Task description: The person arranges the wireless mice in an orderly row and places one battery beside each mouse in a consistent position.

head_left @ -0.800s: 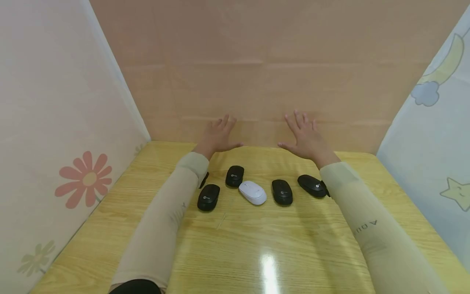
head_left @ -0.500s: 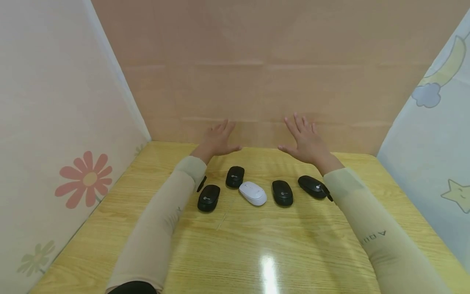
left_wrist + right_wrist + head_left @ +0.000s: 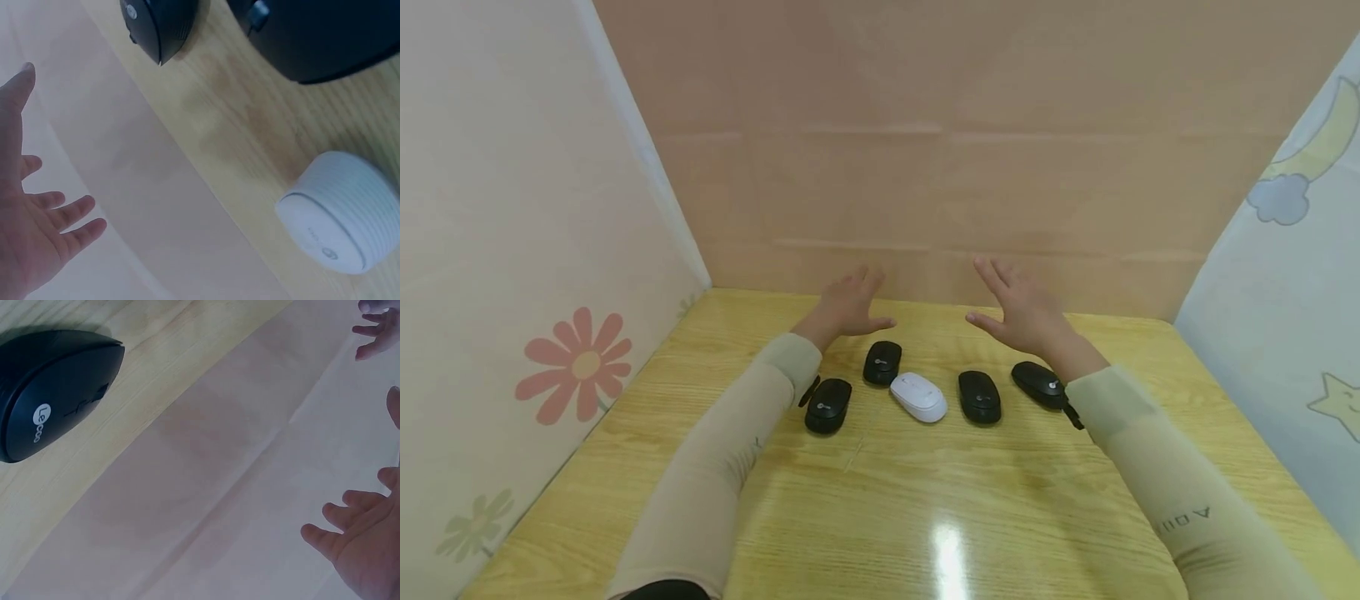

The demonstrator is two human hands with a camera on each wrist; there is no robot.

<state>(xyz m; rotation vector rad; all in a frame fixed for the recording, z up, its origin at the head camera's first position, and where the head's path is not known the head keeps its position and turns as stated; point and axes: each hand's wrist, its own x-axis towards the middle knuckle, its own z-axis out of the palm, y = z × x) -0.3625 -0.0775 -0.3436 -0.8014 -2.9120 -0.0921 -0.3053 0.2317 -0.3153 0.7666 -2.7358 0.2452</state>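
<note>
My left hand (image 3: 848, 304) hovers over the back of the table, fingers extended and thumb spread, holding nothing. Opposite it, my right hand (image 3: 1021, 308) is likewise spread and holds nothing. Between and in front of them lie a white computer mouse (image 3: 919, 397) and a black mouse (image 3: 980, 397). Another black mouse (image 3: 882, 362) sits just below my left hand, with one more black mouse (image 3: 828, 406) nearer me beside the left sleeve. At the right, a black mouse (image 3: 1037, 384) lies at a slant near my right wrist; a black mouse (image 3: 59, 394) also shows in the right wrist view.
The wooden table (image 3: 880, 508) ends at a tan backdrop (image 3: 865, 125). A flower-patterned panel (image 3: 583, 367) flanks it on the left, and a panel with a cloud and star (image 3: 1277, 250) on the right. Small black pieces (image 3: 1073, 415) are at both wrists.
Both hands have come down and slightly nearer me, away from the backdrop. The fingers remain extended. The mice stay where they were on the table.
</note>
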